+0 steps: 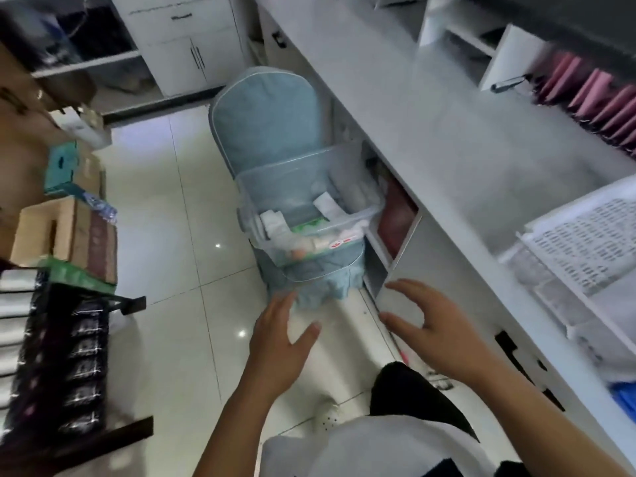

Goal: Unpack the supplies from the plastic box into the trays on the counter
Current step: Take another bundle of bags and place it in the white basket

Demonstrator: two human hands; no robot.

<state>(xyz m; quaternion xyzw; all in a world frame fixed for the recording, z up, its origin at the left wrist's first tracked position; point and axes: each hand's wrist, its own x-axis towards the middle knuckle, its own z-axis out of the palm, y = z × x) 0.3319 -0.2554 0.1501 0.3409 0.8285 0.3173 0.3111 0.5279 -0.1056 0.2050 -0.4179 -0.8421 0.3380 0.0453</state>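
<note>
A clear plastic box [275, 187] sits on the seat of a blue-covered chair [265, 122] beside the white counter [430, 125]. Inside it lie white packets and a green-and-white pack [309, 223]. White perforated trays [581, 235] stand on the counter at the right. My left hand [280, 342] is spread open just below the chair's front edge, fingertips near the blue fabric. My right hand [433, 325] hovers open to the right, in front of the counter's cabinet face. Neither hand holds anything.
Cardboard boxes [51, 232] and a teal box [62, 166] are stacked at the left above dark patterned packs [69, 356]. Pink folders [592, 94] fill a rack on the counter's far side. An open cubby [395, 215] lies under the counter. Glossy tiled floor [165, 218] stretches left of the chair.
</note>
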